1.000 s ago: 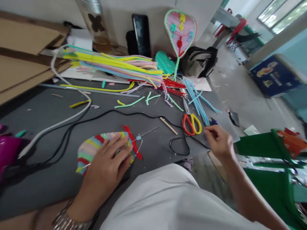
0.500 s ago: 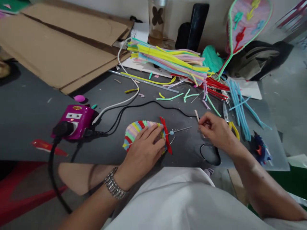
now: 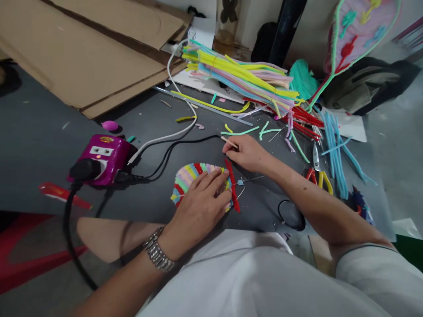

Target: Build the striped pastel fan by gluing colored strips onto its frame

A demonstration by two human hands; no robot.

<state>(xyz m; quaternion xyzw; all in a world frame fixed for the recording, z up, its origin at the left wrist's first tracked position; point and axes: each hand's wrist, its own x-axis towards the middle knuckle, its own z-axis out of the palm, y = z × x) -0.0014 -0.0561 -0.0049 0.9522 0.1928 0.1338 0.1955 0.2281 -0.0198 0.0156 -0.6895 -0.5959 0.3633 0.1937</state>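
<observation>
Left of centre, a magenta plastic power socket [image 3: 102,160] sits on the dark grey tabletop [image 3: 39,132]. In the lower middle, the left hand [image 3: 198,204] lies spread open, pressing flat on a fan-shaped striped pipe-cleaner weave [image 3: 185,178], just beside its red pipe-cleaner strip [image 3: 233,191]. Just above, the right hand [image 3: 247,154] pinches a thin wooden stick [image 3: 229,141] between thumb and fingers. Further right lie red-and-yellow-handled scissors [image 3: 319,180].
</observation>
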